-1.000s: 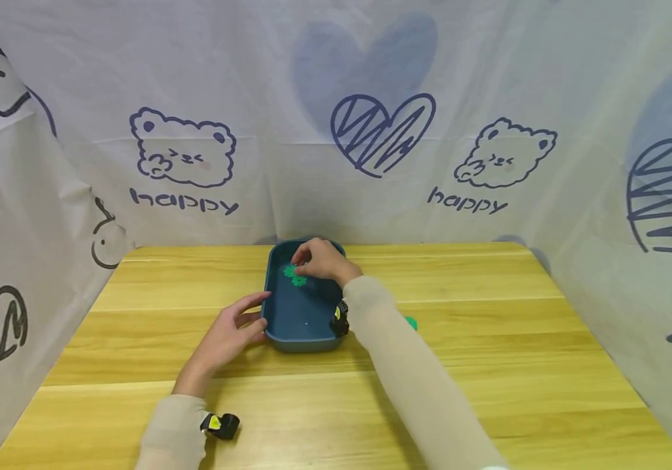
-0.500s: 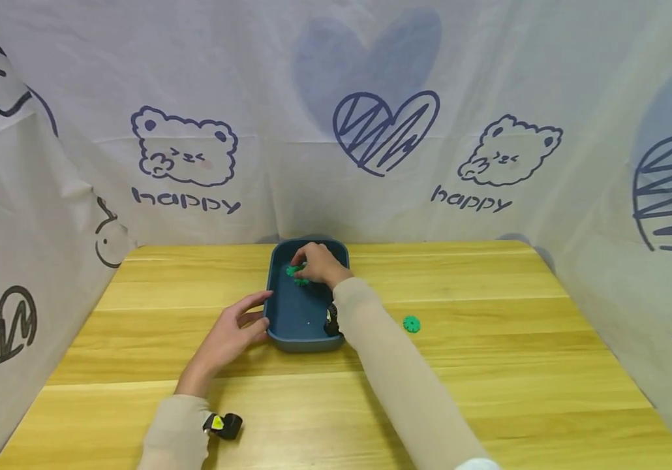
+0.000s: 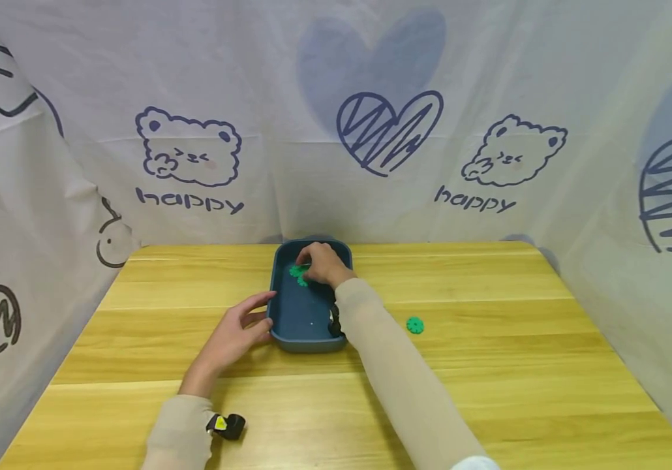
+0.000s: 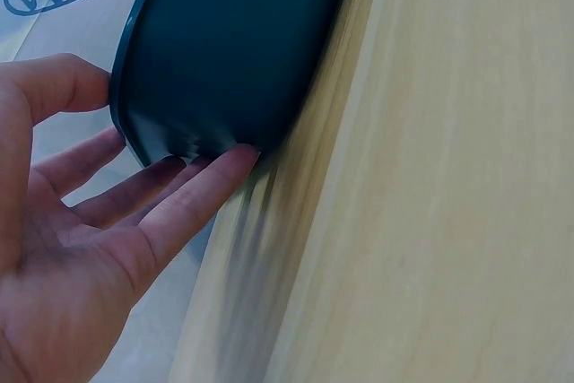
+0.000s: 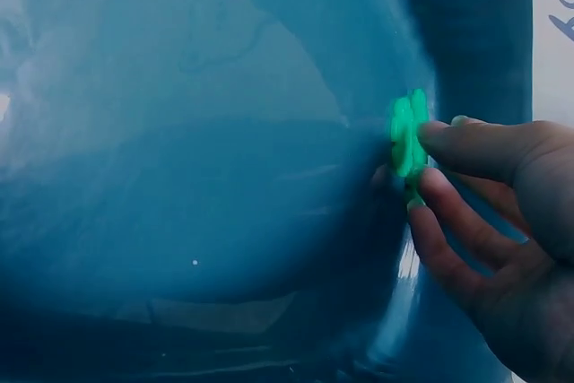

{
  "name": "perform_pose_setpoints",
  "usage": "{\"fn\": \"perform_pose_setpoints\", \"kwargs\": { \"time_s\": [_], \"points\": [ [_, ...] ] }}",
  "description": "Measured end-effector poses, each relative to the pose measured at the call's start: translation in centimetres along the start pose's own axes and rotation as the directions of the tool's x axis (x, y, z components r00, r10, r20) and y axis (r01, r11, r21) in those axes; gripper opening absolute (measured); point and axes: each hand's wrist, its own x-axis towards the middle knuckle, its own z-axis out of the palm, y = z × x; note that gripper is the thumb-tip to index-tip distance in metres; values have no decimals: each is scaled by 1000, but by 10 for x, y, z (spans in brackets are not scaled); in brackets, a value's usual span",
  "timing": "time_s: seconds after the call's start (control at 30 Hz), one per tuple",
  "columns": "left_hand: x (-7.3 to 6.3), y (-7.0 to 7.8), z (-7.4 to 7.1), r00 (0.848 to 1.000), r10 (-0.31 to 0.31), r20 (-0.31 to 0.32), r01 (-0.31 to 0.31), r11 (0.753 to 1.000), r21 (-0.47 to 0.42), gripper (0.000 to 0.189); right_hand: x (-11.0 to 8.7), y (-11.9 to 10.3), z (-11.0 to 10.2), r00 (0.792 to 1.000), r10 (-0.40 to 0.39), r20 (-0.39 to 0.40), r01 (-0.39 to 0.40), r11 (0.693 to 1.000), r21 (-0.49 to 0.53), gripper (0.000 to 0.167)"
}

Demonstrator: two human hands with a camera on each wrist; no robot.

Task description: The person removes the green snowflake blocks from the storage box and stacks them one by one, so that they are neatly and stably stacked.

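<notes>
A blue rectangular plastic bin [image 3: 306, 344] stands on the table near the back wall. My left hand [image 3: 237, 331] touches its left side from outside, fingers spread; in the left wrist view the fingertips [image 4: 240, 157] rest against the outer wall. Inside the bin, my right hand [image 3: 322, 262] pinches green notched plastic discs [image 5: 409, 134] between thumb and fingers. From the head view, green discs [image 3: 296, 271] show beside and under the fingertips, partly hidden by the hand. How many are held I cannot tell. Another green notched disc [image 3: 415, 325] lies flat on the table, right of the bin.
The wooden table [image 3: 483, 378] has light yellow boards. White cloth [image 3: 289, 65] printed with bears and hearts hangs behind and at both sides. Each wrist wears a small black camera, such as the left one [image 3: 233, 427]. The right forearm [image 3: 400, 372] crosses the bin's right edge.
The right forearm has shifted left, so the disc on the table shows fully. The right fingers have moved slightly around the green discs. The left hand stays at the bin's side.
</notes>
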Motion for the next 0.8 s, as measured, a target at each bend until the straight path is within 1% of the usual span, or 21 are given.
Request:
{"fn": "perform_pose_setpoints", "kwargs": {
  "time_s": [0.17,0.43,0.8],
  "points": [
    [0,0,1,1000,-3,0,3,1000,0,55,-2,-2,1,1000,4,17,-4,1000,-4,31],
    [0,-1,1,1000,3,1,-3,1000,-8,56,-3,-3,2,1000,1,21,0,1000,-22,30],
    [0,-1,2,1000,10,-1,-10,1000,-8,56,-4,-5,1,998,-12,54,12,1000,-12,30]
  ]
}}
